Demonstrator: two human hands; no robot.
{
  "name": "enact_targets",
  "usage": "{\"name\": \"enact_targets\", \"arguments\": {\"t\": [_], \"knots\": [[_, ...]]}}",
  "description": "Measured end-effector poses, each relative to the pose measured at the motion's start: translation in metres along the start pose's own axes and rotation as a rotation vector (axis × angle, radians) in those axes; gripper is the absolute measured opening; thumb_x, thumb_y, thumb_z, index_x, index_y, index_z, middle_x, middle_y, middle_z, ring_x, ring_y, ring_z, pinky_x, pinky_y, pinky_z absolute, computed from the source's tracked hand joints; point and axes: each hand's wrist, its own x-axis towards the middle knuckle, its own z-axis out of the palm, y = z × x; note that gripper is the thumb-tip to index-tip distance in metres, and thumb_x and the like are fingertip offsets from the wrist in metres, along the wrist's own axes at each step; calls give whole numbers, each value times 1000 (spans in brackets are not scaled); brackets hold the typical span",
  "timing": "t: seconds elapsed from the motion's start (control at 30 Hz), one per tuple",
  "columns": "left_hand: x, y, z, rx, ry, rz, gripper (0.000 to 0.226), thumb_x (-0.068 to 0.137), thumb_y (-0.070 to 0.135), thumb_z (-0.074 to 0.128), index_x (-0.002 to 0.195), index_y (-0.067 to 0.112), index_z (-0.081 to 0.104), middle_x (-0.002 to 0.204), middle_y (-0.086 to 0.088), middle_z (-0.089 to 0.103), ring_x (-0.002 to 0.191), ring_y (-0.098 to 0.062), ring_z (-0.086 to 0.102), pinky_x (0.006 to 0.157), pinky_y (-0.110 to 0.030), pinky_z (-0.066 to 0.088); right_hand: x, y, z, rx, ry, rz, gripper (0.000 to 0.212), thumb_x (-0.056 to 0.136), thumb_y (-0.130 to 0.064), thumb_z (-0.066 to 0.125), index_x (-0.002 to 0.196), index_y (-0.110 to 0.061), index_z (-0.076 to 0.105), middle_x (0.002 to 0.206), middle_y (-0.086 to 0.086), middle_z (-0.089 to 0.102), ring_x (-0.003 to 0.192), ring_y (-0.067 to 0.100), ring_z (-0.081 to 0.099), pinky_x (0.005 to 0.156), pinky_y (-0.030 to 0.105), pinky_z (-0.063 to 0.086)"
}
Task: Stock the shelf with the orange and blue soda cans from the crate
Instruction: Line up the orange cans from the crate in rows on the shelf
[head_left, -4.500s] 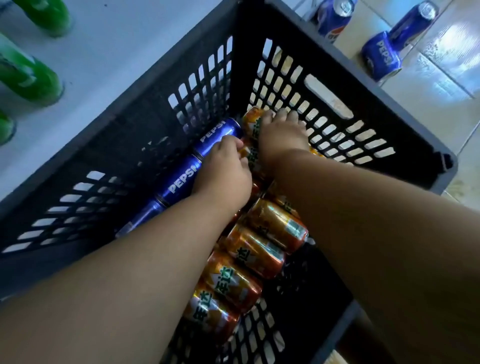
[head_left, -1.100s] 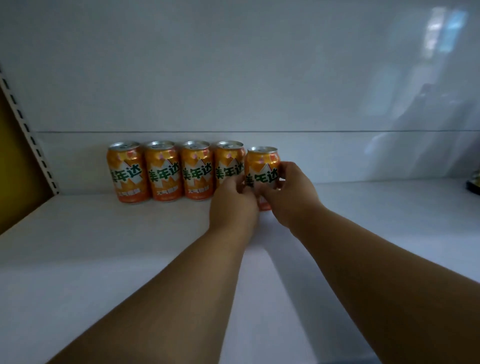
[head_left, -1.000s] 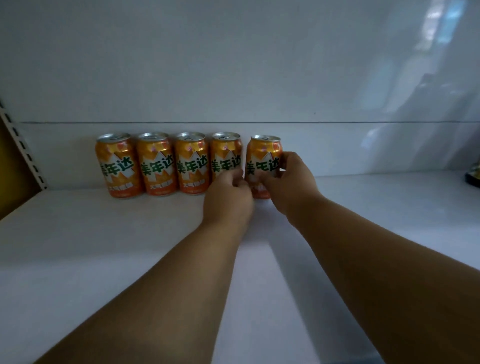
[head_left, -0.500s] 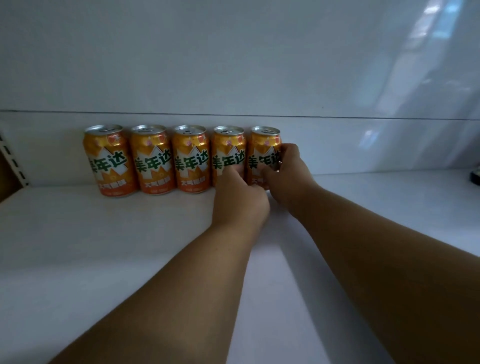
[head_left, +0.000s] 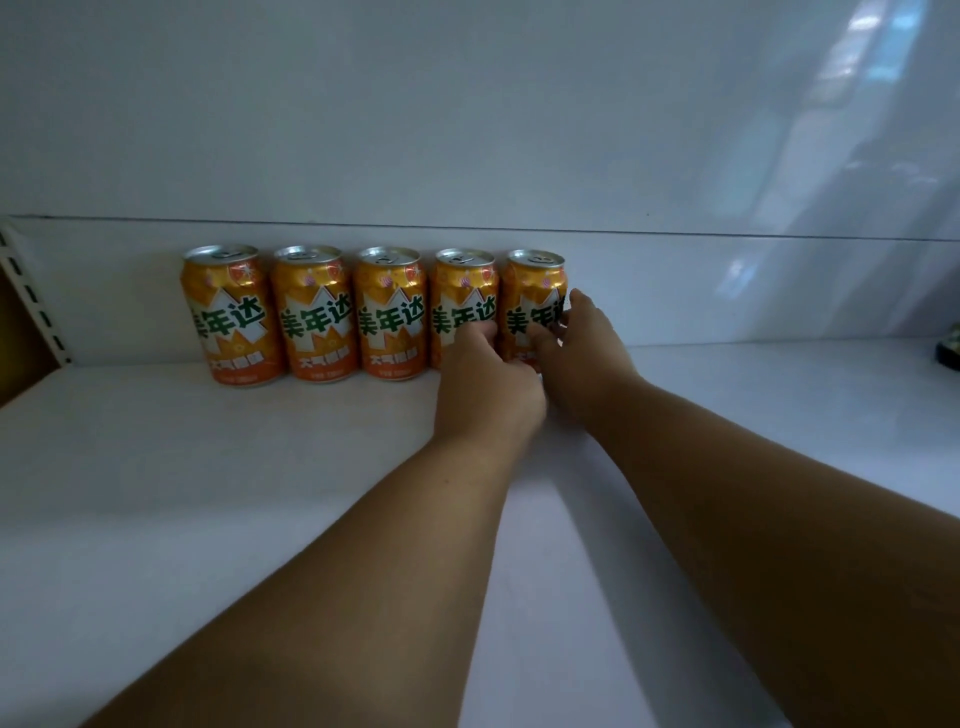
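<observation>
White shelf (head_left: 156, 519): five orange cans (head_left: 387, 312) upright, row along back edge, touching. Left hand (head_left: 488, 384) fingers curled against fourth can (head_left: 462, 291). Right hand (head_left: 582, 358) grasping fifth can (head_left: 532, 296) at row's right end.
</observation>
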Motion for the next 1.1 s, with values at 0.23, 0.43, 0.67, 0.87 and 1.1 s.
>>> {"name": "enact_targets", "arguments": {"t": [0.23,0.43,0.67,0.87,1.1], "knots": [[-44,37,-17,41,147,477,18,97,7,48,108,17,58,106,3,62,96,-8,57,77,-7,42,-98,-27,-54,-47,220,-229,52,93,-25,63,140,-16,42,140,3,45,124,20,51,94,27,42],[-133,97,-17,25,68,720,17,94,3,47,105,10,58,101,3,58,93,-9,56,79,-9,43,-187,-49,-138,-2,374,-251,38,92,-19,62,127,-23,47,128,-10,45,117,7,50,89,14,39],[-254,130,-18,24,-92,803,21,92,6,42,106,9,56,102,-2,58,95,-15,57,82,-25,48,-303,-46,-212,-9,478,-218,39,87,-14,66,121,-22,49,116,-14,42,107,-2,47,86,2,36],[-357,109,22,-31,-302,799,24,88,14,37,102,10,56,98,3,54,91,-11,53,79,-18,42,-404,10,-251,-104,526,-79,39,87,-11,68,120,-19,50,118,-9,45,103,-5,45,87,8,41],[-431,80,81,-66,-488,736,21,88,10,40,101,10,56,97,2,54,91,-14,54,77,-22,43,-470,79,-278,-155,578,96,39,87,-11,67,121,-19,50,119,-9,44,103,-4,45,85,5,39]]}}
